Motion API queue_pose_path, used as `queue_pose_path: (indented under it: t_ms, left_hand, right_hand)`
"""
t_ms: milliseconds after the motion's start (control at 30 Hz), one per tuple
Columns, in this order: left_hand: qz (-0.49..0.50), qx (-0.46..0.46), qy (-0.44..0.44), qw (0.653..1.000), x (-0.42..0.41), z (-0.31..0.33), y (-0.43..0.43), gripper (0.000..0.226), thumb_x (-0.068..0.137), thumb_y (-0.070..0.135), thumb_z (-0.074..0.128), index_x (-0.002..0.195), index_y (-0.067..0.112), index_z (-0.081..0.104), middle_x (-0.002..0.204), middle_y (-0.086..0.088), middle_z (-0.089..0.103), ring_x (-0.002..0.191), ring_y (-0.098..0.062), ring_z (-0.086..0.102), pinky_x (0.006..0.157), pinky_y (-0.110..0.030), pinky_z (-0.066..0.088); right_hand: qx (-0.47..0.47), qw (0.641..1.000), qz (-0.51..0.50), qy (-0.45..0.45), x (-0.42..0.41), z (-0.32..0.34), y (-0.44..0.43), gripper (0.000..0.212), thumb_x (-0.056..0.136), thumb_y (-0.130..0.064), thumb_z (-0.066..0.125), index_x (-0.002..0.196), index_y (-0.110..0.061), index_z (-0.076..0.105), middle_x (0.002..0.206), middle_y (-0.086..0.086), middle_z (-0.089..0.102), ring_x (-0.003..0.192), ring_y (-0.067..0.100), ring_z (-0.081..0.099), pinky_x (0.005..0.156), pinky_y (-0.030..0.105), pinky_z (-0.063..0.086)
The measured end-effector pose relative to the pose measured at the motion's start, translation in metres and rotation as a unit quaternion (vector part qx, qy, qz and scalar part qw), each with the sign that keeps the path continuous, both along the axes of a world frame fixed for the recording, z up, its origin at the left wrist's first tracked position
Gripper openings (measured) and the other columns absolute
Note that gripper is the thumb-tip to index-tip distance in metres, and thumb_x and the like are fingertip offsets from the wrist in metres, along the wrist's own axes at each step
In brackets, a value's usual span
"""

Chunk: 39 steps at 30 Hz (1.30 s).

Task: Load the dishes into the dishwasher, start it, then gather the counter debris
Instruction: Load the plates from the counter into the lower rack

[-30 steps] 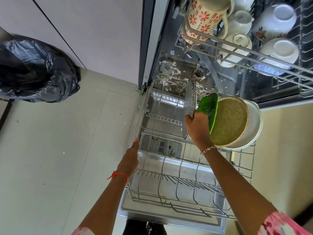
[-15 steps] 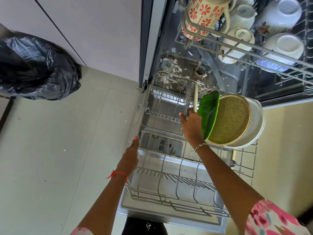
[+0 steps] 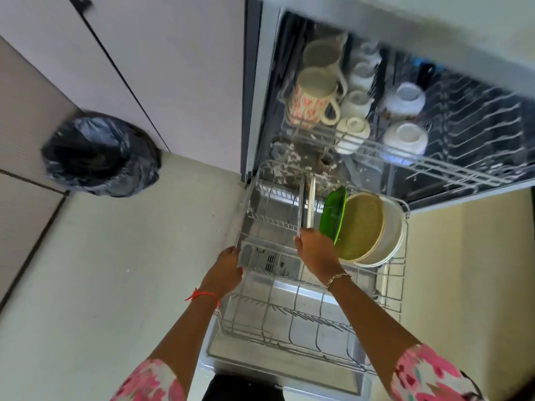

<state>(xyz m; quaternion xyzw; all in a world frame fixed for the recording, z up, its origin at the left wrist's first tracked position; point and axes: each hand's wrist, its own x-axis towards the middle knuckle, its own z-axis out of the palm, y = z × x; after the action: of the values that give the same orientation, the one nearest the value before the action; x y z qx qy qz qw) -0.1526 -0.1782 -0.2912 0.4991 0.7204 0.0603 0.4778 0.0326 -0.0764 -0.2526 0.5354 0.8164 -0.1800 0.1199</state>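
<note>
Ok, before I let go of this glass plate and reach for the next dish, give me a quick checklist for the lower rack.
1. Glass plate stands upright on edge in the lower rack: ok.
2. Right hand grip on the plate's near edge: cannot tell, fingers hidden.
3. Left hand rests on the rack's left rim: ok.
4. Bare tines nearest you for more dishes: ok.
5. Tub floor free of scraps: not ok, pale bits scattered behind the rack.

Pink floral sleeves (image 3: pixel 150 380), red thread (image 3: pixel 202 295) left wrist, chain bracelet (image 3: pixel 337 277) right.
</note>
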Motion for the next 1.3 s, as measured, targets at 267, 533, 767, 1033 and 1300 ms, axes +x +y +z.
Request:
queue_pose_path:
  t_ms: [267,533,767,1033,1300]
  left_hand:
    - [-0.046,0.075,0.077,0.993,-0.011,0.202,-0.012,0.051,0.092,0.014,0.049,0.139,0.002,0.034,0.144,-0.015,0.036,0.133,-0.027,0.033,0.109,-0.031,0.025]
    - [-0.002,0.149,0.160,0.976,-0.053,0.329,-0.069,0.049,0.094,0.019,0.048,0.139,0.008,0.034,0.146,-0.009,0.036,0.134,-0.022,0.033,0.108,-0.026,0.022]
    - [0.056,0.210,0.191,0.957,-0.132,0.369,-0.071,0.042,0.087,0.016,0.055,0.126,0.004,0.049,0.127,-0.013,0.053,0.118,-0.028,0.048,0.099,-0.030,0.035]
    - [0.017,0.221,0.235,0.946,-0.304,0.388,-0.057,0.044,0.087,0.021,0.053,0.128,0.007,0.048,0.132,-0.012,0.051,0.123,-0.028,0.045,0.103,-0.032,0.032]
    - [0.021,0.269,0.257,0.928,-0.447,0.439,-0.024,0.043,0.091,0.015,0.051,0.132,0.003,0.044,0.137,-0.014,0.046,0.128,-0.026,0.040,0.108,-0.031,0.026]
  right_hand:
    - [-0.091,0.989,0.115,-0.035,-0.015,0.161,-0.034,0.038,0.100,-0.031,0.034,0.118,-0.002,0.052,0.116,0.016,0.057,0.107,0.033,0.058,0.087,0.041,0.049]
    - [-0.071,0.978,0.190,0.039,-0.071,0.295,-0.070,0.040,0.100,-0.032,0.033,0.119,0.001,0.048,0.118,0.020,0.055,0.106,0.036,0.056,0.087,0.042,0.046]
    - [-0.003,0.972,0.225,0.075,-0.156,0.336,-0.073,0.042,0.099,-0.036,0.035,0.122,-0.003,0.049,0.122,0.017,0.055,0.109,0.034,0.054,0.092,0.041,0.045]
    - [0.033,0.973,0.187,0.131,-0.317,0.365,-0.050,0.038,0.099,-0.030,0.036,0.121,-0.002,0.051,0.124,0.017,0.054,0.116,0.030,0.050,0.097,0.038,0.039]
    - [0.035,0.972,0.154,0.172,-0.450,0.395,-0.030,0.035,0.098,-0.028,0.038,0.103,0.002,0.056,0.109,0.017,0.059,0.102,0.032,0.056,0.082,0.035,0.043]
